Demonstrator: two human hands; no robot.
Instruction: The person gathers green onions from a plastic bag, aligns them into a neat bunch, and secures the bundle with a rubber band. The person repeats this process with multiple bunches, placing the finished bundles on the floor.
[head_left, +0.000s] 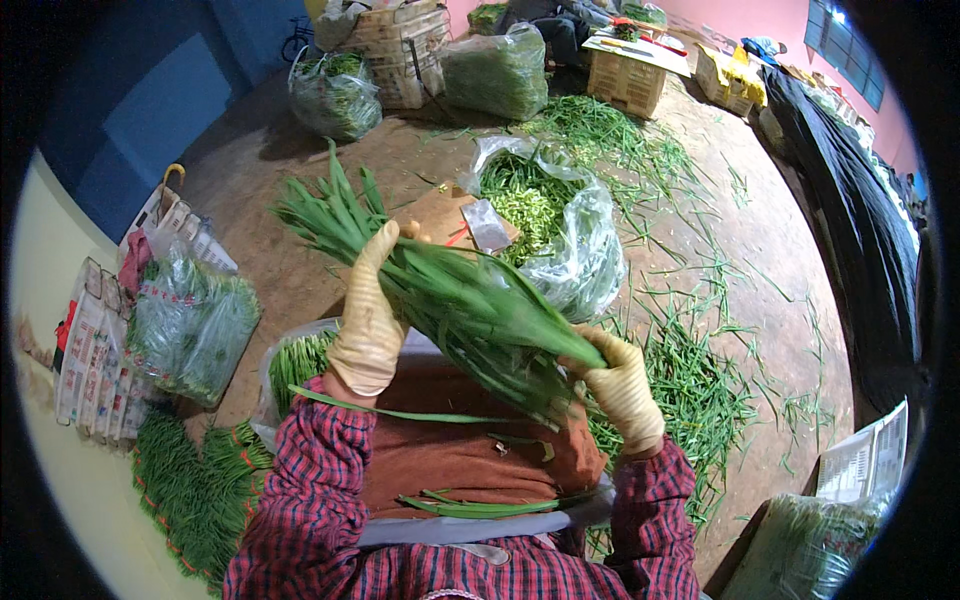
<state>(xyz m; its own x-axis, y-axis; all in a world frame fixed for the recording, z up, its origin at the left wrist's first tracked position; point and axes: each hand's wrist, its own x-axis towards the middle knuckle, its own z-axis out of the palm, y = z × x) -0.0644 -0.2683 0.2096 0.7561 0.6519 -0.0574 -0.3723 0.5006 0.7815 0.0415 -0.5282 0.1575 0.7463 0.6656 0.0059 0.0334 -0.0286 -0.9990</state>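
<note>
A large bunch of long flat green leaves (480, 300), which look like Chinese chives, lies slantwise between my hands above my lap. My left hand (370, 322), in a cream rubber glove, grips it towards the upper-left end, thumb on top. Also gloved, my right hand (622, 386) holds the lower-right end, where the leaves are slightly blurred. One loose leaf (427, 415) stretches from my left wrist across the rust-brown cloth (465, 469) on my lap. More loose leaves (480, 508) rest near my waist.
An open plastic bag (589, 262) of cut greens stands ahead, beside a brown board (427, 214). Leaf trimmings (682, 375) cover the floor at right. Tied green bundles (225, 469) and a filled bag (191, 330) lie left. A person (562, 34) sits behind a crate (622, 82).
</note>
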